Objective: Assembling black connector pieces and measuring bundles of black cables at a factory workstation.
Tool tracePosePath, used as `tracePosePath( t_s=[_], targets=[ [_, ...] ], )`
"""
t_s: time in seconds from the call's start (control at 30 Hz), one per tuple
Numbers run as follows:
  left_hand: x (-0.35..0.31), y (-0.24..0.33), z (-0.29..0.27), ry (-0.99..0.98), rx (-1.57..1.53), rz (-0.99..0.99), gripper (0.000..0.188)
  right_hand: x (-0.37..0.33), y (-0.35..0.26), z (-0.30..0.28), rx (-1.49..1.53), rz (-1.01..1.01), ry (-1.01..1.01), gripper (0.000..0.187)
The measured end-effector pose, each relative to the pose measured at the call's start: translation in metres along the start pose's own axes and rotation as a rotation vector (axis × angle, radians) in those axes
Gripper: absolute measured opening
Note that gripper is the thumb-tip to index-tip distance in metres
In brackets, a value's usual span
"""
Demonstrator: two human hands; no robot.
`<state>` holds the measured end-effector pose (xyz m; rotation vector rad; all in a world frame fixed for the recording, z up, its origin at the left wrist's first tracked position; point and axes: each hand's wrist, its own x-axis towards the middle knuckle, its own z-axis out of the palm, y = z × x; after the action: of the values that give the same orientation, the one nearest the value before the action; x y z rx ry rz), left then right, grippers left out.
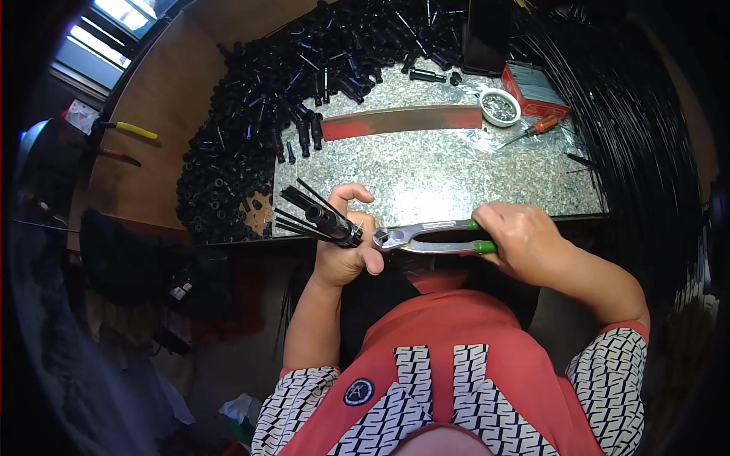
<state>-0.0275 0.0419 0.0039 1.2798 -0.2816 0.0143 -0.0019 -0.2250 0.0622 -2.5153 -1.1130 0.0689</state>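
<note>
My left hand (340, 262) is closed around a black tubular part (327, 219), from which several thin black rods fan out toward the upper left. Silver pliers with green grips (437, 226) lie level in front of me, their handles held in my right hand (525, 237). The jaws of the pliers reach the near end of the black part, beside my left thumb. Whether they bite on anything there is too small to tell. Both hands are just over the front edge of the speckled worktop (426, 178).
A large heap of black tubular parts (266, 99) covers the worktop's left and back. A red-and-grey strip (403, 121) lies mid-table. On the right are a white bowl of small metal pieces (499, 108), a red box (536, 90), a screwdriver (536, 128) and long black rods (646, 144).
</note>
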Motion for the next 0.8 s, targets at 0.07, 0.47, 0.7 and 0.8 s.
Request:
tracePosePath(
  t_s=[0.07, 0.47, 0.7, 0.8],
  targets=[
    [0.0, 0.001, -0.003, -0.051, 0.05, -0.024, 0.088, -0.003, 0.0, -0.007, -0.072, -0.033, 0.026, 0.028],
    [0.001, -0.007, 0.008, -0.095, -0.082, -0.126, 0.075, -0.003, -0.005, -0.02, -0.331, -0.107, 0.066, 0.028],
    [0.001, -0.01, 0.008, -0.061, -0.185, -0.126, 0.074, -0.001, 0.003, -0.004, -0.117, -0.065, -0.042, 0.03],
    [-0.001, -0.013, 0.003, -0.111, -0.225, -0.059, 0.07, 0.001, 0.003, -0.003, 0.079, -0.059, -0.188, 0.033]
  ],
)
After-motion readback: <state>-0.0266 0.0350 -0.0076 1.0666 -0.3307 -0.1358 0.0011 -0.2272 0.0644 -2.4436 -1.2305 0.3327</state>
